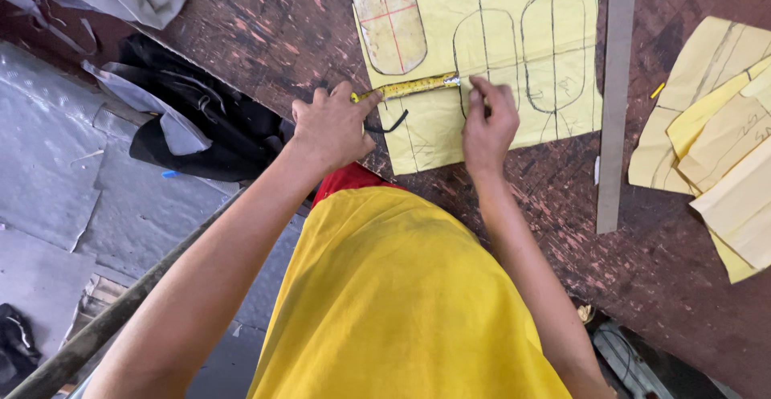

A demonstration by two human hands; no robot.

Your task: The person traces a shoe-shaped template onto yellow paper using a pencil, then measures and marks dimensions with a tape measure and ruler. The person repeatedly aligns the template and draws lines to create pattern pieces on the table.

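A yellow paper sheet [498, 53] with black rounded outlines drawn on it lies on the worn wooden table [265, 21]. A yellow measuring tape [409, 87] is stretched across the sheet's left part. My left hand [329, 130] pinches the tape's left end at the sheet's edge. My right hand [488, 122] presses the tape's other end onto the sheet beside a drawn outline, fingers bent. A worn rounded template [387, 15] rests on the sheet's upper left corner.
A long grey ruler [617, 94] lies to the right of the sheet. Several yellow paper pieces [715, 134] are stacked at the right. Grey and black fabric [193, 122] lies left of the table, above a grey floor.
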